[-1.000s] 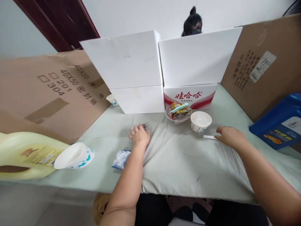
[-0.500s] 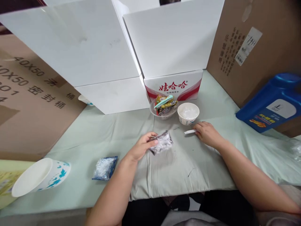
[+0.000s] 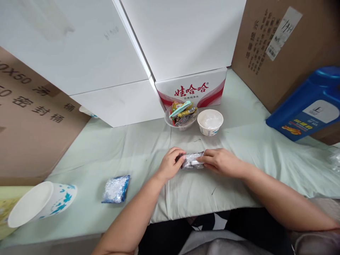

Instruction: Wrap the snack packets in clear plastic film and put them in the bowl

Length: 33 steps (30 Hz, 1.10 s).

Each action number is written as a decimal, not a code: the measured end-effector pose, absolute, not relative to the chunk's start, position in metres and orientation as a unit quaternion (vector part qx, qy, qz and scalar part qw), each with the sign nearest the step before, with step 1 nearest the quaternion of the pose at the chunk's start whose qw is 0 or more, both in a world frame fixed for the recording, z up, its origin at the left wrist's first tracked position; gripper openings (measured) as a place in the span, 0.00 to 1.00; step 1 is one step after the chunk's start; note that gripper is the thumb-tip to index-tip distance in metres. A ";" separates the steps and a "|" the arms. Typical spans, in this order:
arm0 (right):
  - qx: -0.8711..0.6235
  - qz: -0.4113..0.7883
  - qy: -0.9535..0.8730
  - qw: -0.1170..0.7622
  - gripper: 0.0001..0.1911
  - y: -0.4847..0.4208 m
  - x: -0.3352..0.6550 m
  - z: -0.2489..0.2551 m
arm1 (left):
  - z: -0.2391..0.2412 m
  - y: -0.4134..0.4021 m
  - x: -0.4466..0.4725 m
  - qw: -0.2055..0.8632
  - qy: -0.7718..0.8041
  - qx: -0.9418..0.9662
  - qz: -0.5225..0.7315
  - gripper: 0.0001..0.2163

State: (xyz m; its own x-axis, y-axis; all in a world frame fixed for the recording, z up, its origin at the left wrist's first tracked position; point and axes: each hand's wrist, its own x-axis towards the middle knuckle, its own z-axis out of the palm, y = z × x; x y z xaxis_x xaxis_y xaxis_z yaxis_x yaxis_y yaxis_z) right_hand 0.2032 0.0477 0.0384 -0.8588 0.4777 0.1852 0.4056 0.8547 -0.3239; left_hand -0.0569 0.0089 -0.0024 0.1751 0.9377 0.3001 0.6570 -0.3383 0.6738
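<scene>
My left hand [image 3: 170,164] is closed on the left end of a small dark-edged plastic packet [image 3: 189,158] with a clear, shiny face. Closed at the packet's other end is my right hand [image 3: 221,163], gripping a slim white tool [image 3: 194,162] that lies along the packet's face. Its kind does not show, as the fingers cover most of it. To the left of my left forearm a blue-edged plastic packet [image 3: 116,189] lies on the cloth.
Behind my hands stand a clear bowl [image 3: 168,120] of snack packets and a paper bowl [image 3: 210,131] with clear plastic inside. Another paper bowl [image 3: 62,200] tilts at left. A blue bottle [image 3: 305,109], white boxes [image 3: 111,102] and cardboard boxes [image 3: 260,53] surround the cloth-covered table [image 3: 138,148].
My right hand has moved left with the white tool, from beside the paper bowl onto the packet. My left hand has shifted slightly right with the packet, which is now turned more level.
</scene>
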 end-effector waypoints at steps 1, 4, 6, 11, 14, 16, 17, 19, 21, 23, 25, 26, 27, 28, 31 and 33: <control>-0.250 0.157 -0.949 0.111 0.17 0.052 0.210 0.042 | -0.003 0.008 -0.057 0.196 0.537 0.748 0.338 0.07; -0.326 0.192 -0.924 0.054 0.16 0.071 0.237 0.048 | -0.003 0.008 -0.057 0.173 0.533 0.761 0.327 0.07; -0.362 0.181 -0.914 0.036 0.13 0.082 0.250 0.046 | -0.001 0.008 -0.056 0.163 0.520 0.772 0.327 0.09; -0.300 0.164 -0.917 0.206 0.22 0.071 0.226 0.033 | 0.004 0.007 -0.048 0.185 0.472 0.808 0.301 0.18; -0.195 0.197 -0.929 0.245 0.34 0.053 0.199 0.027 | 0.004 0.005 -0.043 0.183 0.465 0.801 0.330 0.09; -0.179 0.199 -0.936 0.229 0.20 0.049 0.191 0.024 | 0.005 0.002 -0.042 0.202 0.464 0.781 0.367 0.05; -0.188 0.199 -0.935 0.226 0.14 0.051 0.192 0.022 | 0.005 0.001 -0.042 0.227 0.468 0.760 0.390 0.05; -0.219 0.204 -0.924 0.239 0.11 0.060 0.198 0.020 | 0.004 0.001 -0.045 0.300 0.489 0.680 0.456 0.05; -0.253 0.202 -0.908 0.266 0.10 0.070 0.207 0.021 | 0.002 0.005 -0.050 0.368 0.510 0.564 0.535 0.06; -0.277 0.189 -0.899 0.281 0.09 0.076 0.215 0.024 | -0.001 0.011 -0.057 0.396 0.528 0.460 0.594 0.08; -0.284 0.179 -0.901 0.276 0.08 0.076 0.217 0.027 | -0.003 0.017 -0.065 0.381 0.558 0.405 0.616 0.08; -0.281 0.177 -0.904 0.270 0.08 0.075 0.217 0.029 | -0.003 0.019 -0.069 0.354 0.577 0.395 0.620 0.08; -0.279 0.178 -0.906 0.264 0.09 0.073 0.216 0.030 | -0.003 0.020 -0.073 0.312 0.598 0.397 0.622 0.07; -0.279 0.179 -0.907 0.259 0.09 0.071 0.215 0.030 | -0.002 0.018 -0.077 0.256 0.616 0.411 0.621 0.07; -0.314 0.182 -0.898 0.249 0.09 0.067 0.211 0.026 | 0.003 0.006 -0.079 0.067 0.598 0.531 0.597 0.06; -0.370 0.157 -0.880 0.255 0.10 0.067 0.209 0.021 | 0.008 -0.005 -0.072 0.010 0.521 0.663 0.538 0.04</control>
